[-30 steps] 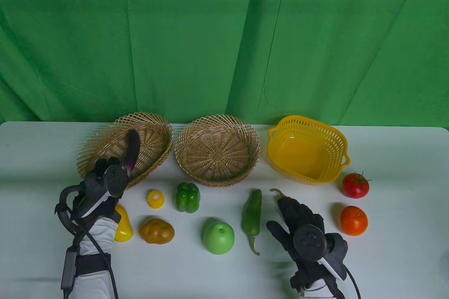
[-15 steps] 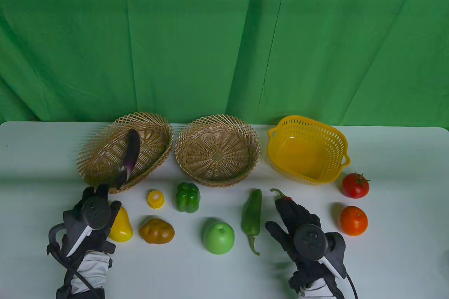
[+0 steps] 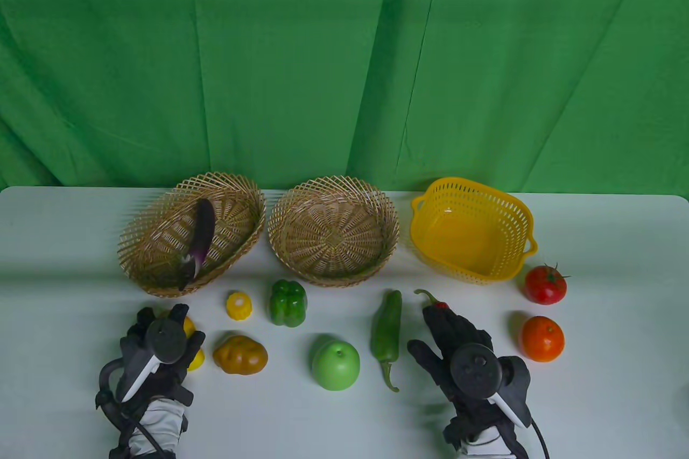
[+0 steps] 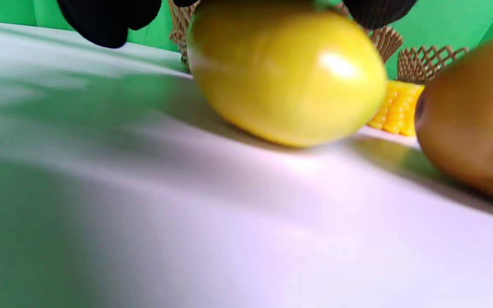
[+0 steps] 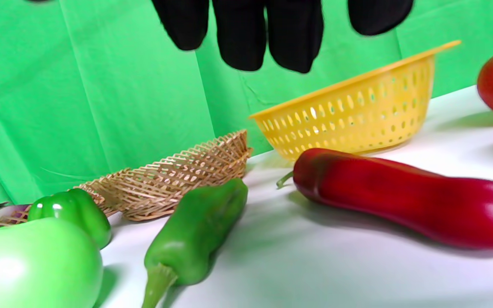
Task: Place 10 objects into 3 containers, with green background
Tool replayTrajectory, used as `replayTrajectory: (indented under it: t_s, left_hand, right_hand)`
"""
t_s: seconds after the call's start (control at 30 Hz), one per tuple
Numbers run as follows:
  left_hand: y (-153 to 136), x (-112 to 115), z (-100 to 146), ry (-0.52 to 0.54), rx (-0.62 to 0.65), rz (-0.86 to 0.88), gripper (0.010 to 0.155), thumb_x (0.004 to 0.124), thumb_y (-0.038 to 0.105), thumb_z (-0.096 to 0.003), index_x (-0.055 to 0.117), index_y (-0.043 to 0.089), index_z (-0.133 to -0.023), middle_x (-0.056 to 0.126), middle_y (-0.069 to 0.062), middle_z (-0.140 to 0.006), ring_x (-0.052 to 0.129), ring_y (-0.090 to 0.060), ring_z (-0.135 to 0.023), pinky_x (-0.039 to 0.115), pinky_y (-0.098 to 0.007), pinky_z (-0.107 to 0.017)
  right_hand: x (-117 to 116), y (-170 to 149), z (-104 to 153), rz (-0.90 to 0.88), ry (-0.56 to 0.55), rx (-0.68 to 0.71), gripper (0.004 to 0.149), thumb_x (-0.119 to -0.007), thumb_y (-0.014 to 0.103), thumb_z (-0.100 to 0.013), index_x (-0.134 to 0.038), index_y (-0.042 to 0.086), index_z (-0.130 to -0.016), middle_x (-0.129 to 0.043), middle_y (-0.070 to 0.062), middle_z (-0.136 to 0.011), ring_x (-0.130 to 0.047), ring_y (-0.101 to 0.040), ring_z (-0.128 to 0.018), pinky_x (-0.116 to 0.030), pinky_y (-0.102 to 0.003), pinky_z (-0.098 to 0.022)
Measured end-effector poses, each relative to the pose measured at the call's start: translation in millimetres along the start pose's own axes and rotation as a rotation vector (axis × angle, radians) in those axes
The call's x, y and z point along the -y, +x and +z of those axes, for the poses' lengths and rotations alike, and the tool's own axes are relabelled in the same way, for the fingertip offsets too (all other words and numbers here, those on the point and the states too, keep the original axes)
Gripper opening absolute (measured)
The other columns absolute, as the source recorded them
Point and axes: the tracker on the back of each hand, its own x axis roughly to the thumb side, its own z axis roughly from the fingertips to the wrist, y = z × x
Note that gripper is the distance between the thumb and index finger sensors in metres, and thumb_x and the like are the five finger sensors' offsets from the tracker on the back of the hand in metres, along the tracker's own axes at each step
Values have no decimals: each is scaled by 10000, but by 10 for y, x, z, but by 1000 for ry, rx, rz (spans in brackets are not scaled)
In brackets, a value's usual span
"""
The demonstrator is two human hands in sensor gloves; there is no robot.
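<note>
here, left hand (image 3: 161, 343) spread over yellow pear (image 4: 285, 72), grip unclear, right hand (image 3: 457, 343) spread above red chili (image 5: 400, 199)

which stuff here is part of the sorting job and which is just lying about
Part of the job:
- left wicker basket with eggplant
- middle wicker basket
- yellow basket
- yellow pear
- corn piece
- green bell pepper
- potato
- green apple
- green chili
- red chili
- tomato
- orange

Just lying about:
- green backdrop
- table
</note>
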Motion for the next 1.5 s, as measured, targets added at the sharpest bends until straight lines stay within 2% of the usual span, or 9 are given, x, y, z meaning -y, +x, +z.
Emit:
replayTrajectory:
  t_s: [0.13, 0.23, 0.37, 0.47, 0.77, 1.0, 1.2, 1.5]
  left_hand:
    - [42, 62, -64, -48, 9, 46, 788, 546, 649, -574, 157, 316, -1172, 155, -373, -1169, 475, -572, -1067, 613, -576, -713]
    - [64, 36, -96, -15, 1, 79, 801, 615, 616, -566, 215, 278, -1172, 209, -415, -1142, 584, -594, -1002, 743, -463, -660]
    - [21, 4, -114, 27, -52, 187, 797, 700, 590, -538, 318, 287, -1168, 299, -400, -1146, 677, -604, -954, 825, -458, -589]
    - [-37, -15, -108, 23, -46, 245, 779, 728, 576, -530, 368, 298, -1163, 330, -385, -1152, 700, -609, -940, 844, -468, -564]
    - [-168, -86, 27, 27, -34, 231, 764, 732, 562, -534, 371, 319, -1162, 320, -362, -1167, 680, -595, -961, 831, -473, -574]
    - [-203, -287, 152, 62, -26, 232, 765, 731, 556, -537, 370, 312, -1165, 318, -362, -1168, 676, -589, -967, 830, -480, -573]
    - [-199, -554, 211, 141, -16, 231, 757, 732, 547, -541, 373, 313, -1165, 308, -362, -1170, 665, -592, -970, 825, -488, -578]
    - [-89, -928, 59, 230, 9, 178, 749, 733, 533, -542, 374, 321, -1164, 292, -349, -1176, 646, -590, -981, 814, -501, -591]
  right_hand:
    - [2, -5, -2, 4, -1, -5, 776, -506, 700, -526, -495, 250, -1158, -595, -151, -1198, -601, -471, -1061, -441, -738, -748]
    - [-2, -8, -6, 10, 3, -9, 773, -507, 700, -526, -496, 253, -1156, -596, -151, -1198, -600, -472, -1060, -442, -737, -749]
    - [-4, -10, -9, 16, 8, -14, 773, -506, 700, -527, -494, 253, -1157, -596, -152, -1198, -601, -470, -1061, -441, -738, -748]
    - [1, -13, -12, 11, 6, -15, 774, -506, 699, -527, -495, 250, -1157, -596, -154, -1198, -601, -471, -1060, -442, -737, -748]
    - [-4, -3, -14, 2, 6, -4, 773, -505, 700, -527, -494, 252, -1157, -595, -149, -1199, -602, -470, -1060, -441, -737, -749]
    - [-22, 4, -8, 1, 6, 5, 771, -506, 700, -527, -494, 255, -1157, -595, -150, -1199, -602, -469, -1060, -442, -737, -748]
    - [-24, 7, -6, -4, 5, 7, 775, -505, 700, -527, -494, 251, -1158, -596, -149, -1198, -601, -470, -1061, -442, -737, -748]
    - [-6, 14, 6, -19, -6, 9, 773, -506, 700, -527, -495, 251, -1157, -596, -151, -1198, -600, -470, -1061, -441, -737, -748]
